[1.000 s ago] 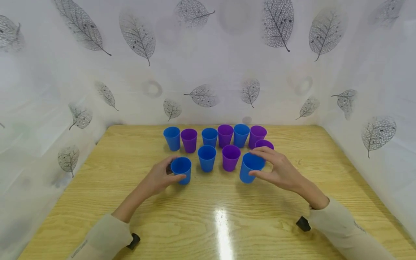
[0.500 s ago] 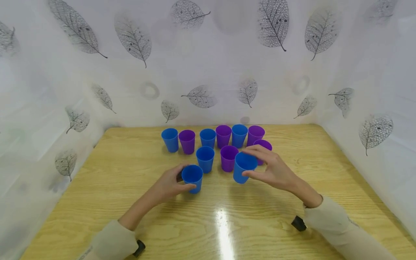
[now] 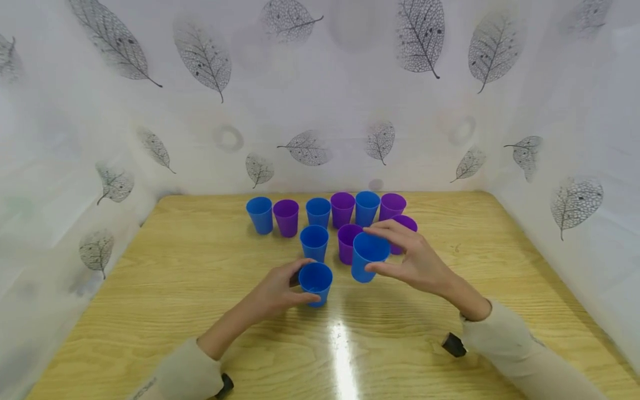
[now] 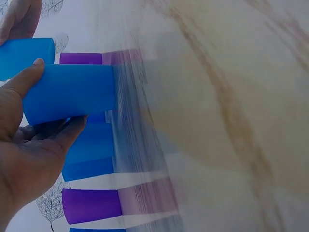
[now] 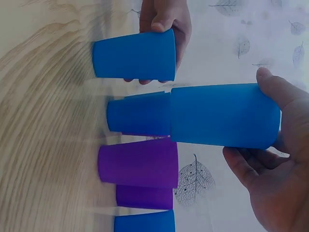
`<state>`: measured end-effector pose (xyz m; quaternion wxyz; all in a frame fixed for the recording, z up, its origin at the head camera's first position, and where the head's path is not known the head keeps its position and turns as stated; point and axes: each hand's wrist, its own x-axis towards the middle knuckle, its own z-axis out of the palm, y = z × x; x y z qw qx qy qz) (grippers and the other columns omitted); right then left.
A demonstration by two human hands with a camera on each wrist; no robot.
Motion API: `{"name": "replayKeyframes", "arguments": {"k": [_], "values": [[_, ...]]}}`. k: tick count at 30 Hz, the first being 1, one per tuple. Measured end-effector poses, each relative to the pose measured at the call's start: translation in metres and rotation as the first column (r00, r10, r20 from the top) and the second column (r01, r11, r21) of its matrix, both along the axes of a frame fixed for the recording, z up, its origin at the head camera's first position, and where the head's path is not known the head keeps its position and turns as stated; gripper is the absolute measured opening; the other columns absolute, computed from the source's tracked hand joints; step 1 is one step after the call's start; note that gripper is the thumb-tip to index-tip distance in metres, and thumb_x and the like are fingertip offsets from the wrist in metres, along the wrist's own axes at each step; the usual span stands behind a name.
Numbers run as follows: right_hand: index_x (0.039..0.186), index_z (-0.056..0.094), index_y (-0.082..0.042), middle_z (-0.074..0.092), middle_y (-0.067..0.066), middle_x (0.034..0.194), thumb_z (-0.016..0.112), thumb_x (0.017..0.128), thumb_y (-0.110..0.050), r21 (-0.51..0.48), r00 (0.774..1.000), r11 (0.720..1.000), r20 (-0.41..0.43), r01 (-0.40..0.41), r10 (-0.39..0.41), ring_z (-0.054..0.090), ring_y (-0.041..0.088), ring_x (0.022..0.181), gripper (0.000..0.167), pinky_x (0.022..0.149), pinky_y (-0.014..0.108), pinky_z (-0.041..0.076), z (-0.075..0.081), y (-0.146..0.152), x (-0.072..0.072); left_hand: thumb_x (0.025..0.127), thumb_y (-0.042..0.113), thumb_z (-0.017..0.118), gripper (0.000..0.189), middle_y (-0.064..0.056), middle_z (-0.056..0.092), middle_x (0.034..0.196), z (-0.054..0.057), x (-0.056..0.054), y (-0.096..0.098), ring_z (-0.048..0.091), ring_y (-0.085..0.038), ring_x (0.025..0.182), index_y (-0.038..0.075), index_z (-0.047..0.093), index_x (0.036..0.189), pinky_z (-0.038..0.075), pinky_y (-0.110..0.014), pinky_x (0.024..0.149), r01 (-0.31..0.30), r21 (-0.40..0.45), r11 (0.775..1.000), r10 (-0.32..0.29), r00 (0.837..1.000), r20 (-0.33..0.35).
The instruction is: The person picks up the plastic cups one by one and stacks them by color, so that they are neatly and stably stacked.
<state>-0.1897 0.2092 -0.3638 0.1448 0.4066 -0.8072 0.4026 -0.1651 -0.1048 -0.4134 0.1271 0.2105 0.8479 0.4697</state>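
Note:
In the head view my left hand point(image 3: 276, 291) grips a blue plastic cup point(image 3: 316, 284) by its side, thumb in front and fingers behind. That cup is upright, its base right at the tabletop in the right wrist view. My right hand point(image 3: 422, 262) holds a second blue cup point(image 5: 224, 116) between thumb and fingers, upright and raised higher than the other cups. It overlaps a purple cup point(image 3: 347, 244) in the head view. Behind the left hand's cup stands another blue cup point(image 3: 314, 241). A purple cup point(image 3: 405, 223) is partly hidden by the right hand.
Along the back of the wooden table point(image 3: 200, 261) runs a row of upright cups, among them a blue cup point(image 3: 261, 216) and a purple cup point(image 3: 286, 219) at its left end. A white leaf-patterned sheet point(image 3: 325, 100) encloses the table's back and sides.
My left hand has brought its blue cup rightward and closer to me, in front of the standing blue cup. The right hand has shifted its cup a little to the left.

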Motion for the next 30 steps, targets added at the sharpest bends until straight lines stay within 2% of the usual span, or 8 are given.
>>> {"name": "replayKeyframes", "arguments": {"k": [2,5,7,9,12,14,17,30], "values": [[0.133,0.067,-0.002,0.066,0.008,0.125,0.092,0.077,-0.011,-0.016,1.0,1.0,0.0,-0.014,0.014,0.064,0.023,0.109,0.062,0.089,0.019,0.053,0.004,-0.005,0.0,0.09,0.02,0.084,0.067,-0.018,0.059,0.142,0.0,0.0,0.002,0.058,-0.037,0.13,0.001,0.052,0.146,0.05,-0.046,0.108,0.013,0.016,1.0,-0.013,1.0,0.004],[0.133,0.067,-0.003,0.066,0.007,0.123,0.088,0.084,-0.027,-0.036,0.999,0.999,-0.01,-0.037,0.037,0.06,0.015,0.087,0.059,0.07,0.017,0.05,0.009,-0.014,-0.001,0.09,0.02,0.083,0.067,-0.018,0.059,0.141,0.001,0.0,0.003,0.058,-0.036,0.129,0.001,0.052,0.146,0.05,-0.046,0.107,0.015,0.034,0.999,-0.015,1.0,0.016],[0.134,0.067,-0.003,0.066,0.007,0.124,0.082,0.089,-0.041,-0.042,0.999,0.998,-0.022,-0.046,0.045,0.052,0.012,0.073,0.061,0.056,0.02,0.042,0.013,-0.021,-0.001,0.09,0.02,0.083,0.067,-0.018,0.06,0.14,0.001,0.0,0.003,0.059,-0.036,0.129,0.001,0.052,0.146,0.051,-0.046,0.107,0.013,0.034,0.999,-0.014,1.0,0.016],[0.134,0.066,-0.003,0.066,0.007,0.126,0.075,0.09,-0.051,-0.048,0.998,0.997,-0.022,-0.059,0.058,0.048,0.012,0.071,0.065,0.051,0.024,0.036,0.016,-0.029,-0.002,0.09,0.02,0.083,0.066,-0.017,0.06,0.14,0.001,0.0,0.002,0.059,-0.035,0.128,0.002,0.052,0.146,0.051,-0.046,0.106,0.015,0.032,0.999,-0.015,1.0,0.013],[0.135,0.065,-0.002,0.065,0.007,0.128,0.07,0.091,-0.056,-0.056,0.996,0.995,-0.019,-0.084,0.083,0.059,0.016,0.09,0.07,0.061,0.021,0.044,0.02,-0.041,-0.003,0.091,0.021,0.083,0.064,-0.016,0.061,0.14,0.0,-0.001,0.001,0.06,-0.035,0.128,0.003,0.053,0.145,0.052,-0.046,0.105,0.026,0.035,0.999,-0.027,1.0,0.008],[0.135,0.065,0.0,0.065,0.007,0.129,0.07,0.09,-0.056,-0.06,0.994,0.992,-0.015,-0.106,0.106,0.061,0.022,0.108,0.072,0.079,0.022,0.052,0.023,-0.048,-0.003,0.091,0.021,0.082,0.063,-0.015,0.061,0.14,0.0,-0.001,0.001,0.06,-0.035,0.128,0.004,0.054,0.145,0.052,-0.046,0.105,0.038,0.041,0.998,-0.038,0.999,0.006],[0.135,0.065,0.0,0.064,0.008,0.131,0.07,0.09,-0.057,-0.06,0.992,0.99,-0.021,-0.127,0.126,0.06,0.027,0.122,0.072,0.101,0.031,0.053,0.025,-0.057,-0.003,0.091,0.021,0.082,0.062,-0.016,0.06,0.142,-0.001,-0.002,0.001,0.059,-0.035,0.129,0.005,0.055,0.145,0.052,-0.047,0.106,0.049,0.05,0.998,-0.049,0.999,0.001],[0.136,0.063,0.002,0.062,0.011,0.13,0.069,0.09,-0.058,-0.035,0.983,0.983,0.0,-0.182,0.183,0.06,0.029,0.123,0.076,0.101,0.038,0.055,0.011,-0.077,-0.003,0.09,0.016,0.083,0.062,-0.015,0.061,0.141,-0.004,-0.003,0.0,0.059,-0.032,0.129,0.003,0.054,0.144,0.051,-0.045,0.107,0.084,0.102,0.991,-0.084,0.996,-0.003]]}}
